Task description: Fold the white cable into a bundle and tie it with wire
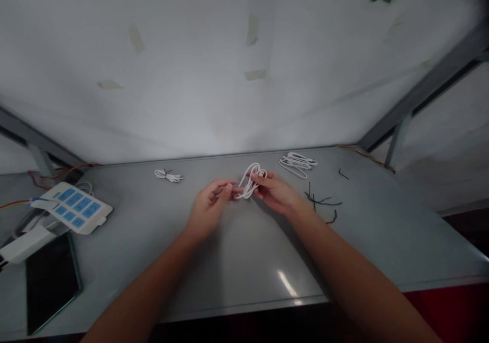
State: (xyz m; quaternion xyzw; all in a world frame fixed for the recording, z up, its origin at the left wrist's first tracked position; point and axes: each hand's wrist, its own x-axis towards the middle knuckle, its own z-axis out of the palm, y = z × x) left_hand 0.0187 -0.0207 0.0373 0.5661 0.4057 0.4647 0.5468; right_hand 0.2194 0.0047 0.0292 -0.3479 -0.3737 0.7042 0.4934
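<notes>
A looped white cable (250, 184) is held up over the middle of the grey table (244, 272). My right hand (275, 193) grips its right side, thumb and fingers closed round the gathered loops. At the cable's left end is my left hand (214, 200), its thumb and fingertips drawn together by the loops; whether they pinch the cable is too small to tell. Behind my right hand lies a loosely folded white cable (298, 163). Further left rests a white cable bundle (168, 175) with a black tie around its middle. Several black ties (323, 200) are scattered on the right.
At the left are a white power strip (78, 206) with blue sockets, a white adapter (28, 244) and a dark tablet-like device (51, 282). A white wall (191, 78) stands behind the table. Metal frame bars (431, 88) slope along both sides.
</notes>
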